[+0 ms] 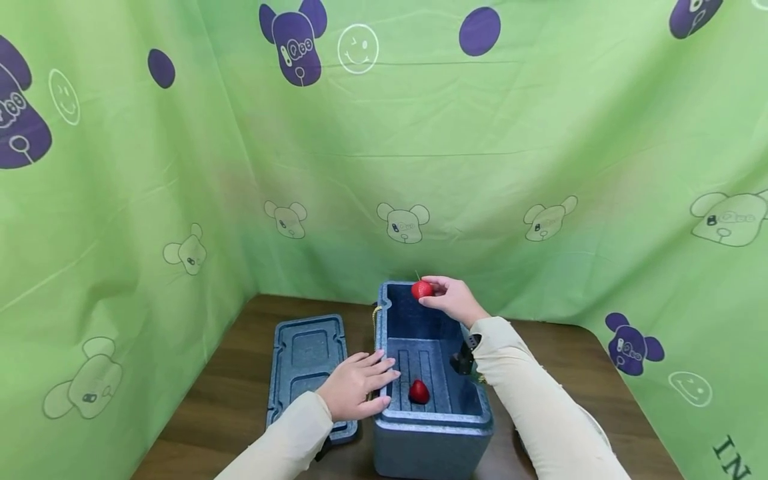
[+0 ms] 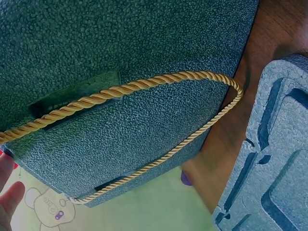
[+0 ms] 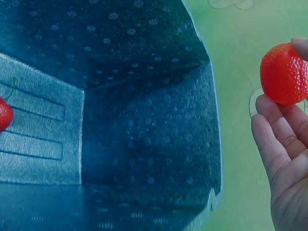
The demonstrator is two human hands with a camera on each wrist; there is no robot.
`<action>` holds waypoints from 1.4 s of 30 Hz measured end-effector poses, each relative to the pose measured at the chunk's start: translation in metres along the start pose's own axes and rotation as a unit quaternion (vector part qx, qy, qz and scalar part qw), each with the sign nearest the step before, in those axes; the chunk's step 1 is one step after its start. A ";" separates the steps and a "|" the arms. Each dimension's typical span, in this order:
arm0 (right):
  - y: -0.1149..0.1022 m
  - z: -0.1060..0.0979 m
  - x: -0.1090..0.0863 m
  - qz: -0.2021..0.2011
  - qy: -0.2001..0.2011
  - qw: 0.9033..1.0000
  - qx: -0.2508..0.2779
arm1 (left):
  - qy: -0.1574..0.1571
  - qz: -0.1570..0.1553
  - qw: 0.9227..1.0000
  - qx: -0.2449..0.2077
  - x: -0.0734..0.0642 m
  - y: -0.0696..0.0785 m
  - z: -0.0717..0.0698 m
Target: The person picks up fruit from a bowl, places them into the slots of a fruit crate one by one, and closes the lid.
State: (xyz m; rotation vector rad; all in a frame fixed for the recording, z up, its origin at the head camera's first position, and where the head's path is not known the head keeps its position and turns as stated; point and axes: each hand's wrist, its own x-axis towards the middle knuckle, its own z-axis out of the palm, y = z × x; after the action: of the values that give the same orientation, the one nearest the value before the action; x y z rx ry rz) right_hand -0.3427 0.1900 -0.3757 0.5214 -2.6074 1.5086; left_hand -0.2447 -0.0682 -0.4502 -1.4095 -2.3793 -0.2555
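Observation:
My right hand point(image 1: 453, 299) pinches a round red fruit with dimpled skin point(image 3: 283, 74) between thumb and fingertips. It is held above the far end of a deep blue foam box point(image 1: 435, 421), and a thin stem shows over it in the head view. Inside, on the grooved floor near the box's front, lies a cherry point(image 1: 419, 392); its green stem shows in the right wrist view. My left hand point(image 1: 355, 387) rests on the box's left rim with its fingers extended. In the left wrist view only some fingertips point(image 2: 11, 197) appear at the edge.
Left of the box, the blue foam lid point(image 1: 309, 347) lies on the brown wooden table point(image 1: 234, 400). Twisted yellow rope point(image 2: 159, 81) runs along the box's outer side. Green printed cloth point(image 1: 468, 133) hangs around the table. Part of a dark object point(image 1: 521, 445) shows beneath my right forearm.

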 end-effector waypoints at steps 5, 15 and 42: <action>-0.001 0.008 0.005 0.001 0.005 1.000 0.015 | -0.001 -0.001 1.000 -0.004 -0.002 0.000 -0.001; 0.001 0.021 0.011 -0.010 0.009 0.999 0.040 | -0.018 -0.013 1.000 -0.021 -0.002 0.004 -0.001; -0.001 0.041 0.012 0.041 0.030 0.999 -0.016 | -0.005 -0.013 1.000 -0.018 -0.001 0.001 -0.001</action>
State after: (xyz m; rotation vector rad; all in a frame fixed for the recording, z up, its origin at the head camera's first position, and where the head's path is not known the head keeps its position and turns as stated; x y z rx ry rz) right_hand -0.3492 0.1517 -0.3925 0.3645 -2.6324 1.4792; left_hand -0.2432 -0.0686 -0.4493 -1.4003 -2.4143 -0.2994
